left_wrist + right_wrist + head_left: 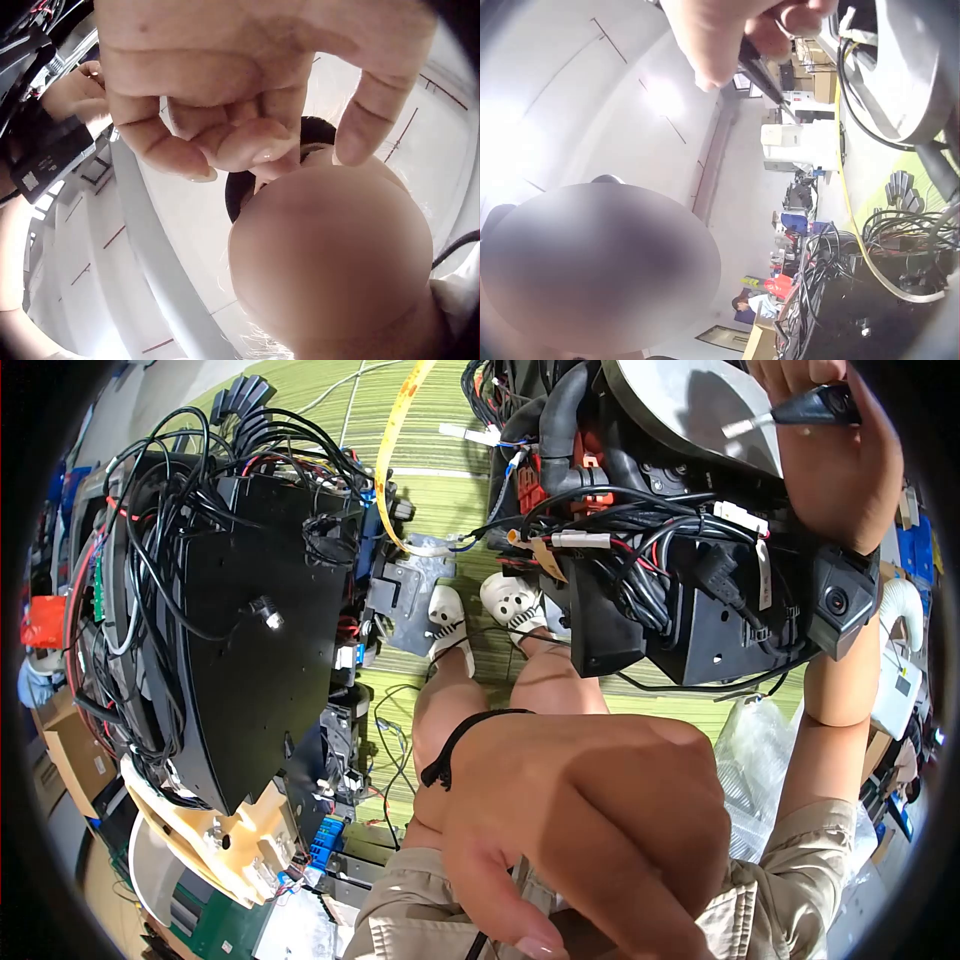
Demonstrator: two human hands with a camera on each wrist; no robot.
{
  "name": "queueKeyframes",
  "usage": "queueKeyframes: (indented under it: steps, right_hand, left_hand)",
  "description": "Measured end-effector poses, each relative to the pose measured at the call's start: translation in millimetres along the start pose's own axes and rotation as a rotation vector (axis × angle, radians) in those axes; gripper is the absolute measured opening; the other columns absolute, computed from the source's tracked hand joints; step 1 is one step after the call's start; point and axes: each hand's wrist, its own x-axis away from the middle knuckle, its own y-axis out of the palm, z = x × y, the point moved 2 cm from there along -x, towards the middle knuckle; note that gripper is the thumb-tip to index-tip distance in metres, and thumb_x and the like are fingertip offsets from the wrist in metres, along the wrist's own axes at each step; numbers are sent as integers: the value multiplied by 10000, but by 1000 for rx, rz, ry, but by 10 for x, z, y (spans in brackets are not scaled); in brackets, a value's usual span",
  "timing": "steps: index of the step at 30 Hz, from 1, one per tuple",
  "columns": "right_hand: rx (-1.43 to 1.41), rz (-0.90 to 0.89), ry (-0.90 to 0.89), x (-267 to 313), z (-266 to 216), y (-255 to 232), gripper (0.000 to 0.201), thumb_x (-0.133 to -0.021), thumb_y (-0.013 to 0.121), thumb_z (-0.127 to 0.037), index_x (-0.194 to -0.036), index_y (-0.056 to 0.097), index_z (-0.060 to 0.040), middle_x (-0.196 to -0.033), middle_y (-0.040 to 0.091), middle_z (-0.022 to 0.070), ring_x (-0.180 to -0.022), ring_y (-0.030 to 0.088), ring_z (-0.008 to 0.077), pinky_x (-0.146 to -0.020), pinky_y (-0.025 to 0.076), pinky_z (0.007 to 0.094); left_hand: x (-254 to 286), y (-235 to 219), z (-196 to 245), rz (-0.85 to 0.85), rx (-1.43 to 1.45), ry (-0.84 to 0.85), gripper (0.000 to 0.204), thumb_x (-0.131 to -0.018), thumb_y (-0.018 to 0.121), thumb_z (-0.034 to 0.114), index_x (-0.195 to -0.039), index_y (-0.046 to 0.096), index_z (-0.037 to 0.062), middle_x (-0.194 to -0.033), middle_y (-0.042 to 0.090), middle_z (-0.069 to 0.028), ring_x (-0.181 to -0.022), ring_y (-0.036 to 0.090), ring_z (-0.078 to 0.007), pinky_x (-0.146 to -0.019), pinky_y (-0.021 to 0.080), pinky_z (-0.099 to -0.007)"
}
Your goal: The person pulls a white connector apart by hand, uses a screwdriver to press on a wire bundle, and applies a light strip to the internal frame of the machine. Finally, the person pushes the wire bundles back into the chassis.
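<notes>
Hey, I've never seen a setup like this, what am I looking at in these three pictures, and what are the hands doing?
A person wears three cameras: one on the head, one on each wrist. The head view looks down past their knees at a green striped floor, where two opened machines sit: a black chassis tangled in cables on the left, and a second unit with black wiring on the right. The right hand grips a dark-handled screwdriver against that unit. The left hand hangs close to the head camera, fingers loosely curled, holding nothing. The wrist views look up at each hand's fingers and the ceiling; faces are blurred.
</notes>
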Motion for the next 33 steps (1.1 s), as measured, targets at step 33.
queueKeyframes:
  steps: [33]
  right_hand:
    - [152,-157,664,38,73,-226,209,-838,618,-141,-707,471,-69,-558,413,-34,-497,385,71,-493,292,231]
  left_hand:
    - [119,-737,327,401,-515,-163,267,-800,743,242,-844,487,178,-733,587,52,-640,490,-107,-703,366,-303]
